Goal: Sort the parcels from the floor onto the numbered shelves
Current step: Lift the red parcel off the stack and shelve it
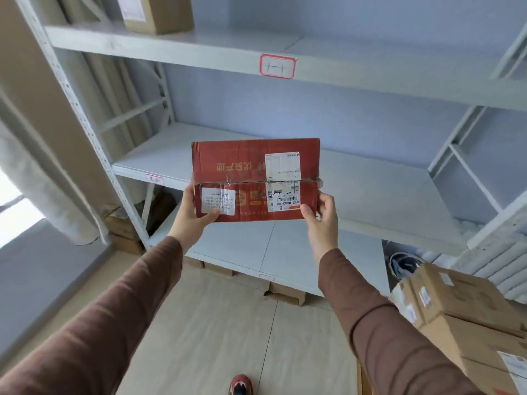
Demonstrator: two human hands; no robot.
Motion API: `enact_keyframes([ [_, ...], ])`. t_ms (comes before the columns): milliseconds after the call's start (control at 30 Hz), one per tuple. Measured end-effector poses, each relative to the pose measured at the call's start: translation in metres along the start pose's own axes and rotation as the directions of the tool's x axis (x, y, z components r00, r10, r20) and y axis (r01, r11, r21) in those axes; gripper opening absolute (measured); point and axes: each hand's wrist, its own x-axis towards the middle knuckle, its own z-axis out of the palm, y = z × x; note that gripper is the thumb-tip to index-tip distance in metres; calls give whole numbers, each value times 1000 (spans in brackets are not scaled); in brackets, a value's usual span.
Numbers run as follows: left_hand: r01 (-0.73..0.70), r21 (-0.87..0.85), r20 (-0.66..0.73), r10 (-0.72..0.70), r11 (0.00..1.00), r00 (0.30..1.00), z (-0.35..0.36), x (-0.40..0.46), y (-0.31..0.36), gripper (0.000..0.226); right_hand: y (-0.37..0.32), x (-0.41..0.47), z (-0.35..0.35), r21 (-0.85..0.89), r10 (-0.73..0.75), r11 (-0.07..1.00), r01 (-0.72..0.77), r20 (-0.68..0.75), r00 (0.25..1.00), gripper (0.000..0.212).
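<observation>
Head view: the left hand (191,215) and right hand (323,213) grasp a red parcel (255,181) by its two lower corners, thumbs on its face, holding it in the air in front of the middle shelf (370,192). One brown box (158,12) sits on the top shelf (199,49), labelled by a red-bordered tag (277,66). Stacked cartons (467,309) remain at lower right. Judgement: sorting is at an early stage; most parcels are not yet shelved.

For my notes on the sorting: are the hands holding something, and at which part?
Both hands grip the red parcel by its lower corners: left hand at the lower-left, right hand at the lower-right.
</observation>
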Motion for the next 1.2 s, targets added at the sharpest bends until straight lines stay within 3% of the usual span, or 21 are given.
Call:
enact_keyframes([
  [167, 22, 140, -73, -11, 990, 997, -63, 72, -32, 78, 34, 50, 98, -22, 67, 998, -65, 74, 995, 30],
  [467, 115, 333, -244, -32, 936, 969, -172, 171, -70, 76, 65, 111, 261, -216, 92, 975, -54, 169, 981, 54],
  [700, 198, 352, -324, -79, 915, 943, -238, 236, -116, 79, 71, 127, 358, -226, 130, 969, -97, 134, 982, 37],
  [967, 197, 363, -288, -91, 911, 953, -308, 307, -167, 76, 92, 129, 453, -291, 176, 944, -158, 36, 984, 30],
  [1200, 200, 308, -239, -128, 930, 962, -331, 355, -201, 65, 113, 148, 495, -296, 231, 929, -223, -7, 973, 32],
])
